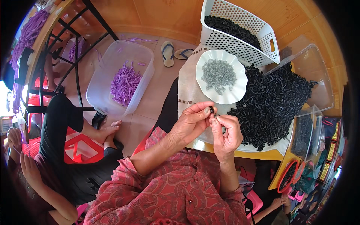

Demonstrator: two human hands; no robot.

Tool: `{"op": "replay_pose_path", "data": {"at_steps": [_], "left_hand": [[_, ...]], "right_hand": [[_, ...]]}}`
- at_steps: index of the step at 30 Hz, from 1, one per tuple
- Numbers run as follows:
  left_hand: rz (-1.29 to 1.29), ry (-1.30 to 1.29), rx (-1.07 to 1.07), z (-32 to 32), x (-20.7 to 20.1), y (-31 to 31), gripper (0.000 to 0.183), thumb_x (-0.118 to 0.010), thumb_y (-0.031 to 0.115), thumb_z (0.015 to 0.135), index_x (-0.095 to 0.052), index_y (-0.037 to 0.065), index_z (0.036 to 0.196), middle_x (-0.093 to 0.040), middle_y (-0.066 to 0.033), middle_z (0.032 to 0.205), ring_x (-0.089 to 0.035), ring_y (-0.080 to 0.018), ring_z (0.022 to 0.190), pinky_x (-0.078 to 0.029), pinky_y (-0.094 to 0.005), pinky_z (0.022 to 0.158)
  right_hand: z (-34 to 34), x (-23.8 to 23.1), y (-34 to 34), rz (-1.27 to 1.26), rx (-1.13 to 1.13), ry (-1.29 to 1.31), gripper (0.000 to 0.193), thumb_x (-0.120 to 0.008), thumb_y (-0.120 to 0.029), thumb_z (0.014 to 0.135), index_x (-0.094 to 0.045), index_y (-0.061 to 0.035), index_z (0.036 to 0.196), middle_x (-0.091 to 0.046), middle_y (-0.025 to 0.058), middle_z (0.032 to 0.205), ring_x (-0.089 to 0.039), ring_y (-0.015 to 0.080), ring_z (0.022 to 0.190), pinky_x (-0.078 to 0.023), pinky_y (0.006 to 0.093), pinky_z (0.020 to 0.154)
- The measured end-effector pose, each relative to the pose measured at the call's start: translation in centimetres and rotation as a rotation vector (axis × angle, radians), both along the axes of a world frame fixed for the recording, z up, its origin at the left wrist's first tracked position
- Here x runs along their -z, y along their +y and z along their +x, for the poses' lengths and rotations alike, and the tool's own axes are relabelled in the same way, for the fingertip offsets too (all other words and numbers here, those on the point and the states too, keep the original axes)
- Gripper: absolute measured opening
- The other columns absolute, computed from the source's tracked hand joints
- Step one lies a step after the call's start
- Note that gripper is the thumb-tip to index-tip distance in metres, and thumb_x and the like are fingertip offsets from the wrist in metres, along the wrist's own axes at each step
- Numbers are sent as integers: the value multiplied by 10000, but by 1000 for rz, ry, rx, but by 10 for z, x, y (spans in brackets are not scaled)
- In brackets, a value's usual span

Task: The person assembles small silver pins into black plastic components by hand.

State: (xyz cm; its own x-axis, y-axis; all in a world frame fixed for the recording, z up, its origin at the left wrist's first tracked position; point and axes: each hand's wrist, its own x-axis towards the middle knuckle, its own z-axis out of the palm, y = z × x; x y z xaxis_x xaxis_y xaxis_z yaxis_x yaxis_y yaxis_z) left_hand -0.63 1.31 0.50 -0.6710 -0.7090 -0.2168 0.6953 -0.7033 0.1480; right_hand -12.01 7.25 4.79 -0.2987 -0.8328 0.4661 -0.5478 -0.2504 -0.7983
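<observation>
Over the table's near edge, my two hands meet at the fingertips. My left hand (193,123) is closed in a pinch on a small black piece (212,109), which looks like a short plastic part. Thumb and forefinger of my right hand (227,135) press together close beside it; what they grip is too small to make out. Just beyond my fingers stands a white scalloped dish (240,86) holding many small clear-grey pieces (219,75). To the right spreads a large heap of short black pieces (272,107) on a pale cloth (187,84).
A white perforated basket (240,47) with more black pieces stands behind the dish. Clear plastic boxes (322,86) line the table's right side. On the floor at left sit a clear tub (144,60) of purple pieces and flip-flops (167,53). Another person's hands (30,168) work at far left.
</observation>
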Motion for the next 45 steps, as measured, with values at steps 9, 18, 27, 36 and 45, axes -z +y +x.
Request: {"op": "replay_pose_path", "data": {"at_steps": [9,18,27,36,45], "left_hand": [[-115,-34,-29,1,-4,1,220,-570,39,925,-633,44,1135,-648,-88,1044,-599,-151,927,-487,-330,870],[-190,-86,-45,0,-3,2,212,-574,35,926,-632,41,1129,-642,-77,1050,-593,-156,998,-484,-345,901],[-236,-119,-62,-1,1,2,212,-575,38,927,-629,32,1132,-646,-84,1045,-599,-157,984,-493,-331,884],[-281,-160,-92,-1,1,2,217,-564,18,928,-620,12,1138,-645,-93,1046,-606,-158,961,-510,-316,851],[-336,-208,-100,-1,-1,2,212,-561,14,928,-616,3,1132,-648,-92,1031,-609,-152,943,-514,-303,824]], "right_hand": [[0,-5,-3,-10,-12,23,113,-661,27,847,-602,22,943,-610,106,881,-597,127,725,-490,221,625],[1,-4,-4,-13,18,32,119,-685,12,831,-612,7,925,-617,94,863,-557,119,700,-461,217,605],[1,-2,-5,-4,31,28,107,-684,6,832,-617,3,914,-617,89,851,-548,114,687,-448,212,588],[0,-1,-4,16,32,19,113,-689,14,824,-611,0,905,-620,92,835,-548,104,634,-446,213,542],[1,0,-3,60,7,-91,87,-660,17,850,-603,18,915,-614,95,850,-589,102,652,-495,215,566]]}}
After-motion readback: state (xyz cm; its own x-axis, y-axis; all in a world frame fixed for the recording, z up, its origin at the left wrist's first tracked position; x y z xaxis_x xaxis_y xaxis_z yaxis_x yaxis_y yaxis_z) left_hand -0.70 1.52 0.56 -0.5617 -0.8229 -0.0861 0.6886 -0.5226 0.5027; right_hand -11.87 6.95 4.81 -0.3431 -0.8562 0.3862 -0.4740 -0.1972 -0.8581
